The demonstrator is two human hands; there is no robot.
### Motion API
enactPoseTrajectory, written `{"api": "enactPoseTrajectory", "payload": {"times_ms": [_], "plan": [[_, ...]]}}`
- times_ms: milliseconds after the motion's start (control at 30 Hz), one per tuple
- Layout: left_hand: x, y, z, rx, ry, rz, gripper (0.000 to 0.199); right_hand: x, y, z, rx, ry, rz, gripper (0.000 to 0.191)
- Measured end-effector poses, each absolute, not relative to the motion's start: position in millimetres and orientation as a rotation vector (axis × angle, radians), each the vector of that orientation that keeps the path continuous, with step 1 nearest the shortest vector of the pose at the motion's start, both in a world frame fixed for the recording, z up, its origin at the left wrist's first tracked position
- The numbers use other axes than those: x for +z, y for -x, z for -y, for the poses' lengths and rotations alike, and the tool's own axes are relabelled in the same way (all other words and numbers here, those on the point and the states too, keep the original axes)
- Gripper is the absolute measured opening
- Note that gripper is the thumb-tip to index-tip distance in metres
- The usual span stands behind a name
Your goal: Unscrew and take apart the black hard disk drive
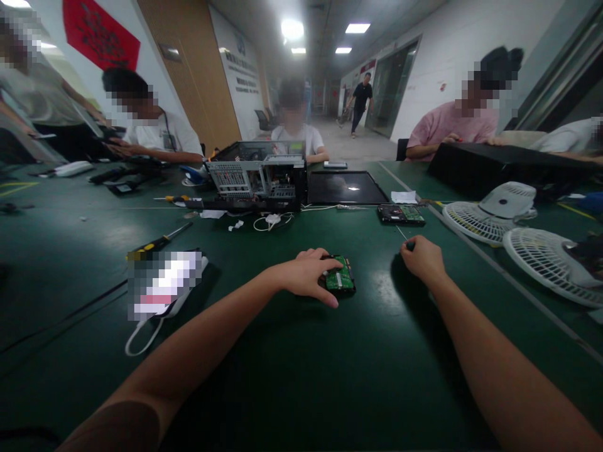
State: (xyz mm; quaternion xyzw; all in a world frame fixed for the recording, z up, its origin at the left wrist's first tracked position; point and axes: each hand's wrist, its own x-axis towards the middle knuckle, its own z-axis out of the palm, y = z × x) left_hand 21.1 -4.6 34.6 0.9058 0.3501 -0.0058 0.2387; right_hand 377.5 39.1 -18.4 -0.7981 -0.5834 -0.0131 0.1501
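Observation:
In the middle of the table lies a hard drive [346,279], its green circuit board facing up. My left hand [308,273] rests across its left part with fingers spread and the thumb stretched out beside the near edge. The hand hides the drive's left side. To the right, my right hand [424,258] is closed around the dark handle of a small screwdriver [402,234]. Its thin shaft points away from me, toward a second hard drive [400,215] that lies farther back; I see a gap between them.
An opened computer case [257,176] stands at the back, beside a flat black panel [347,188]. White fans [541,257] lie on the right. Leftward are a lit phone [167,285] with a white cable and a yellow-black screwdriver [157,243]. Several people sit around the table.

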Motion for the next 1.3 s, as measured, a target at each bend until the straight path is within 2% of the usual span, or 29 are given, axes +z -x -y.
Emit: {"api": "enactPoseTrajectory", "payload": {"times_ms": [233,400,533,767,1300], "plan": [[27.3,-27.7,5.0,0.051,-2.572,-0.778,0.079,-7.6,-350.0,-29.0,0.081,2.071,1.819,0.019],[27.5,-30.9,9.4,0.056,-2.575,-0.626,0.076,3.9,-316.4,-7.3,0.368,1.609,2.049,0.015],[25.8,-30.6,9.6,0.075,-2.591,-0.602,0.076,10.3,-296.7,4.6,0.578,1.405,2.193,0.013],[21.7,-31.7,7.8,0.088,-2.63,-0.606,0.076,12.6,-296.8,4.1,0.619,1.406,2.249,0.017],[21.1,-31.7,7.1,0.078,-2.627,-0.615,0.075,14.2,-296.6,4.6,0.69,1.378,2.3,0.01]]}}
